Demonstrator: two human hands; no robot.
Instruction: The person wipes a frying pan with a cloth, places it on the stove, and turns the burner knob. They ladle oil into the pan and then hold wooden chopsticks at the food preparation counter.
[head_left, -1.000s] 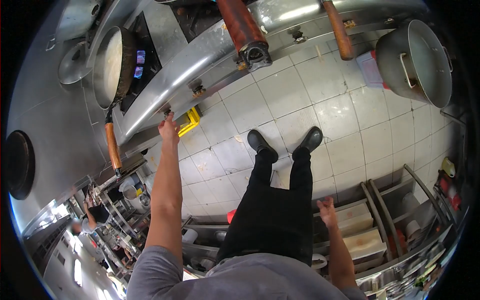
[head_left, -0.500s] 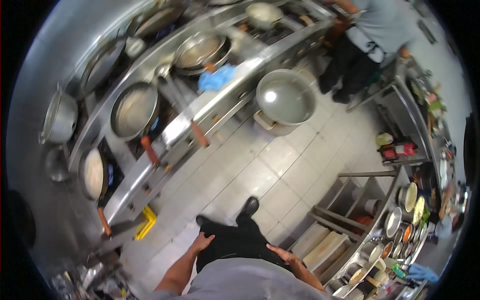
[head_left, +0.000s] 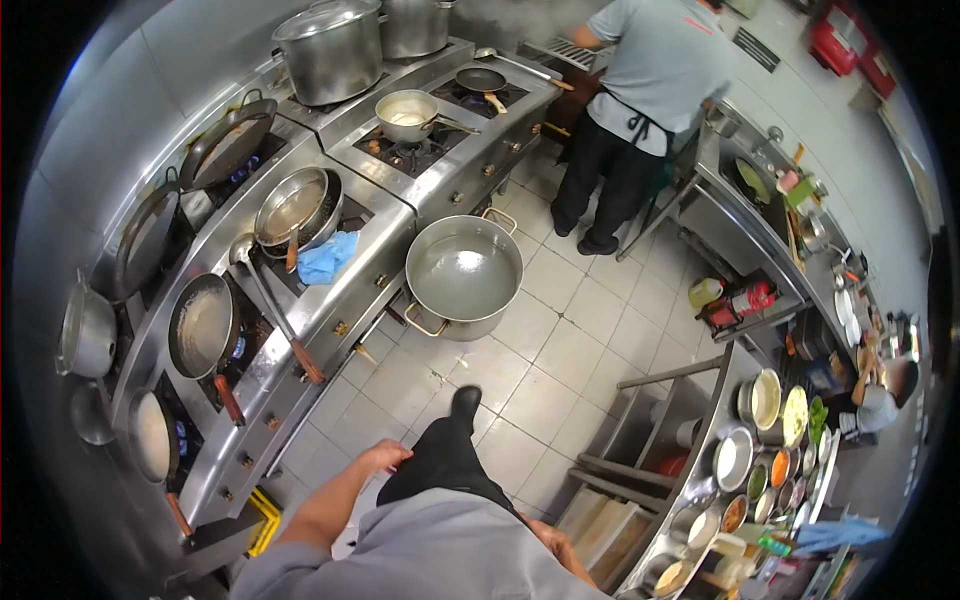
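Note:
My left hand (head_left: 385, 457) hangs beside my left thigh, its fingers loosely bent with nothing seen in them. Low by my right hip is my right hand (head_left: 556, 546), empty as far as it shows; its fingertips are partly hidden against the dark trousers. Ahead of me on the tiled floor stands a large two-handled pot (head_left: 463, 277) of cloudy liquid, next to the stove front. To my left, a frying pan (head_left: 203, 326) with pale contents sits over a blue flame, and a long-handled ladle (head_left: 275, 305) lies beside it.
Along the left runs the stove (head_left: 330, 330), pan handles jutting over its edge. A blue cloth (head_left: 328, 258) lies on it. A co-worker (head_left: 640, 110) stands ahead with their back turned. At right is a counter of food containers (head_left: 733, 458); a fire extinguisher (head_left: 742, 303) stands below a farther table.
I have stepped forward, and my view has tilted up and turned right. The floor pot now appears lower and farther left. Both hands stay low at my sides, holding nothing visible.

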